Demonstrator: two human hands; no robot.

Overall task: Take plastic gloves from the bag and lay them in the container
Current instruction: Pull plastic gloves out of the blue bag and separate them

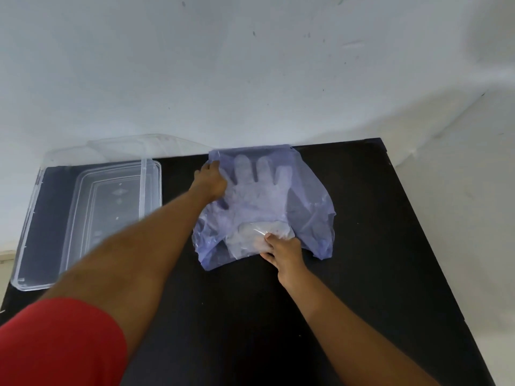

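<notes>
Where a black tabletop (362, 246) met a scuffed white wall (250, 65), a translucent blue bag (312, 207) lay, clear plastic gloves (259, 188) showing through. The left hand (211, 179) pinched its far corner; the right hand (284, 250) gripped glove cuffs at its mouth. A clear container (150, 185) sat left.

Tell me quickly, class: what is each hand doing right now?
Left hand: closed on the far left edge of the blue bag.
Right hand: fingers pinching the clear gloves at the bag's near opening.
</notes>
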